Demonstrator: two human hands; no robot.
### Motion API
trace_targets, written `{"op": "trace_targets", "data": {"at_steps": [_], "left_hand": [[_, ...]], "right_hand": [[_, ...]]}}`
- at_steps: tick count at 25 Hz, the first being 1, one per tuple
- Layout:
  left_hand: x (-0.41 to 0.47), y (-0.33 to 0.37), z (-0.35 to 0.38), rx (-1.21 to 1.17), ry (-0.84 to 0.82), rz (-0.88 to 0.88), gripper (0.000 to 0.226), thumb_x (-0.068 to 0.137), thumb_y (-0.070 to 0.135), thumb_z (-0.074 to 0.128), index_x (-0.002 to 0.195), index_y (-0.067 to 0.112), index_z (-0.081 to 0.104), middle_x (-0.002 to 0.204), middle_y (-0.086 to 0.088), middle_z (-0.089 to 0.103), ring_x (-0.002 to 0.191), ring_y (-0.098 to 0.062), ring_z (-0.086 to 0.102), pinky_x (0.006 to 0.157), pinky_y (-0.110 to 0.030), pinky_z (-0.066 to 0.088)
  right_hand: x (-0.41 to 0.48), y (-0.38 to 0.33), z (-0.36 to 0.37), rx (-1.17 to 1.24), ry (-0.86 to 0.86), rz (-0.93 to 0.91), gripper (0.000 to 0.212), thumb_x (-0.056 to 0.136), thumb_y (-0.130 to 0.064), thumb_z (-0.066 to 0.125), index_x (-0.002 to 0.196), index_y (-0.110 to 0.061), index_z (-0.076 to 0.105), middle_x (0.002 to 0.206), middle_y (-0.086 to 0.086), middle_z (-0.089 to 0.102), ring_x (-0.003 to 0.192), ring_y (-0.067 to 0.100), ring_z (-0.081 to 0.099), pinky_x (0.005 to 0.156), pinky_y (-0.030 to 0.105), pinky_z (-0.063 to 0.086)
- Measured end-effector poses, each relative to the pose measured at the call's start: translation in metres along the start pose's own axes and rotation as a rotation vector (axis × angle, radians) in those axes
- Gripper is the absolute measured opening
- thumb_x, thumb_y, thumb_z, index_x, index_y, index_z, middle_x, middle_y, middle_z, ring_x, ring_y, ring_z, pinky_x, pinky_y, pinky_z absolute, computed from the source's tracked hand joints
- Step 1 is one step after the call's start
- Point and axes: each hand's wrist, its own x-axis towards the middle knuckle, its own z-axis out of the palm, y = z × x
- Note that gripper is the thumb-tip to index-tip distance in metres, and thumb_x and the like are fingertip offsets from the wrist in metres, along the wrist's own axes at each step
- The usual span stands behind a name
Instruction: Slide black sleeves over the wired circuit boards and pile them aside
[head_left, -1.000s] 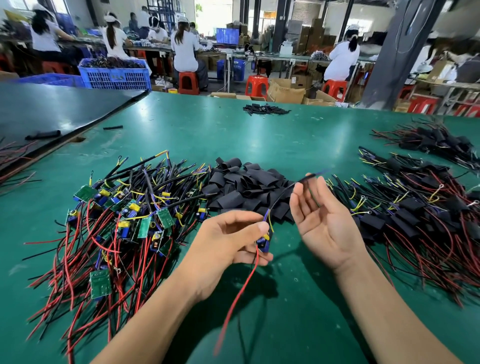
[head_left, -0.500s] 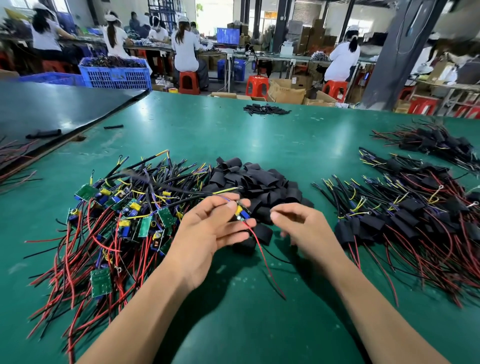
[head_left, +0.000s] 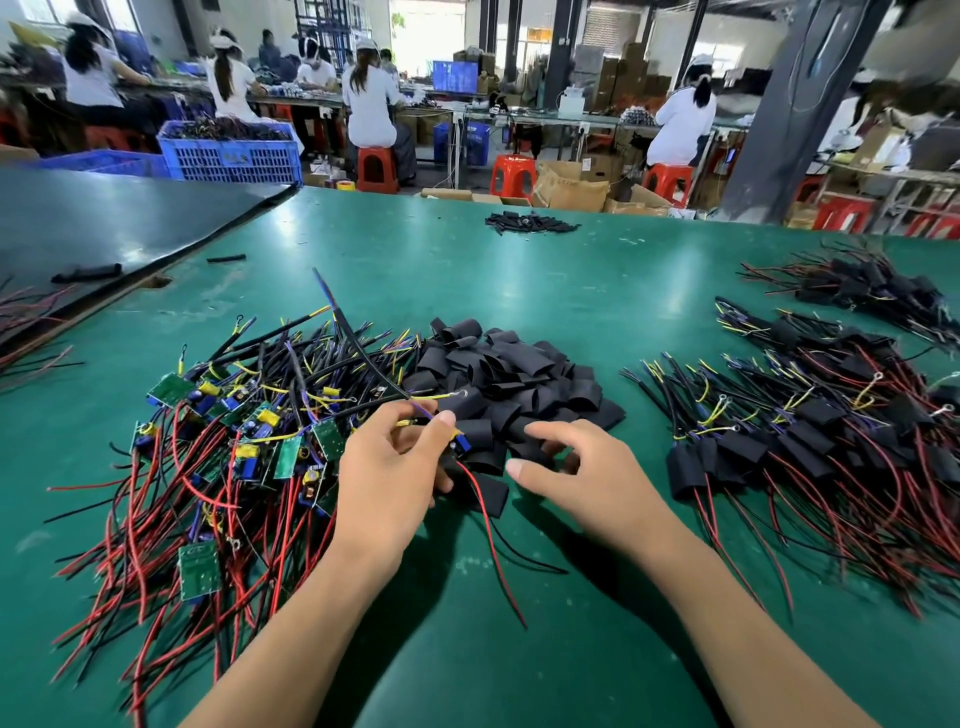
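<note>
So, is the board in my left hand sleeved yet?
No: the board in the left hand is bare, blue component uncovered.

Bare forearms (head_left: 291, 639) lead to the left hand (head_left: 384, 467) and right hand (head_left: 587, 478); the fingernails (head_left: 514, 467) seem short, though blurred.

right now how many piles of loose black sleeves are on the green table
2: a big pile just beyond the right hand, and a small pile near the far edge of the green table. Single sleeves may lie hidden under the wired boards.
</note>
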Motion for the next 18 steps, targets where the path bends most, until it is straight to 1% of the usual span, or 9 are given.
{"op": "trace_targets", "data": {"at_steps": [2,4,6,8,11,14,16,18], "left_hand": [[-0.002,0.001,0.001,-0.063,-0.03,-0.039,0.013,0.095,0.016,0.065,0.101,0.005,0.062,0.062,0.0,0.063,0.042,-0.022,0.055,0.038,-0.023,0.04],[-0.004,0.002,0.003,-0.133,-0.093,-0.109,0.018,0.094,0.016,0.067,0.1,0.001,0.061,0.063,-0.001,0.064,0.044,-0.025,0.058,0.041,-0.027,0.046],[-0.006,0.003,0.005,-0.165,-0.162,-0.171,0.02,0.092,0.018,0.069,0.098,0.0,0.063,0.064,-0.001,0.063,0.047,-0.026,0.061,0.044,-0.028,0.05],[-0.007,0.004,0.006,-0.204,-0.228,-0.214,0.02,0.089,0.02,0.072,0.095,0.002,0.067,0.068,-0.003,0.063,0.049,-0.025,0.063,0.047,-0.027,0.052],[-0.009,0.007,0.006,-0.238,-0.329,-0.259,0.024,0.079,0.026,0.075,0.091,0.005,0.071,0.073,-0.012,0.065,0.052,-0.024,0.065,0.05,-0.027,0.055],[-0.008,0.009,0.002,-0.258,-0.419,-0.327,0.031,0.072,0.029,0.077,0.091,0.004,0.072,0.074,-0.012,0.067,0.055,-0.023,0.067,0.054,-0.028,0.057],[-0.007,0.01,0.0,-0.254,-0.486,-0.377,0.035,0.073,0.029,0.077,0.093,0.001,0.073,0.076,-0.014,0.066,0.056,-0.024,0.068,0.055,-0.028,0.058],[-0.007,0.011,0.0,-0.269,-0.53,-0.425,0.036,0.075,0.029,0.076,0.096,0.0,0.073,0.078,-0.017,0.064,0.056,-0.024,0.069,0.055,-0.028,0.059]], "right_hand": [[0.001,-0.001,-0.001,0.141,0.031,0.03,0.029,0.078,-0.051,0.077,0.103,-0.038,0.071,0.103,-0.015,0.063,0.088,-0.009,0.057,0.074,0.005,0.039],[0.002,-0.002,-0.002,0.244,0.061,0.048,0.024,0.078,-0.052,0.077,0.091,-0.033,0.073,0.1,-0.013,0.068,0.085,-0.005,0.061,0.075,0.01,0.04],[0.002,-0.003,-0.002,0.307,0.077,0.049,0.025,0.077,-0.049,0.08,0.087,-0.027,0.073,0.096,-0.009,0.069,0.081,-0.001,0.062,0.075,0.014,0.042],[0.001,-0.006,0.0,0.346,0.08,0.019,0.025,0.074,-0.046,0.084,0.084,-0.026,0.072,0.092,-0.008,0.067,0.078,0.001,0.061,0.073,0.013,0.043],[-0.004,-0.012,0.004,0.345,0.067,-0.067,0.033,0.063,-0.053,0.084,0.078,-0.028,0.069,0.086,-0.01,0.062,0.075,0.001,0.059,0.068,0.01,0.041],[-0.007,-0.017,0.004,0.373,0.038,-0.111,0.036,0.058,-0.055,0.082,0.072,-0.027,0.065,0.076,-0.014,0.057,0.067,0.001,0.052,0.063,0.011,0.039],[-0.008,-0.019,0.0,0.449,-0.037,-0.109,0.033,0.059,-0.048,0.085,0.073,-0.025,0.065,0.072,-0.016,0.06,0.064,0.001,0.051,0.062,0.012,0.039],[-0.009,-0.021,-0.003,0.574,-0.131,-0.108,0.026,0.066,-0.034,0.087,0.077,-0.022,0.067,0.07,-0.011,0.068,0.063,0.001,0.057,0.063,0.012,0.043]]}}
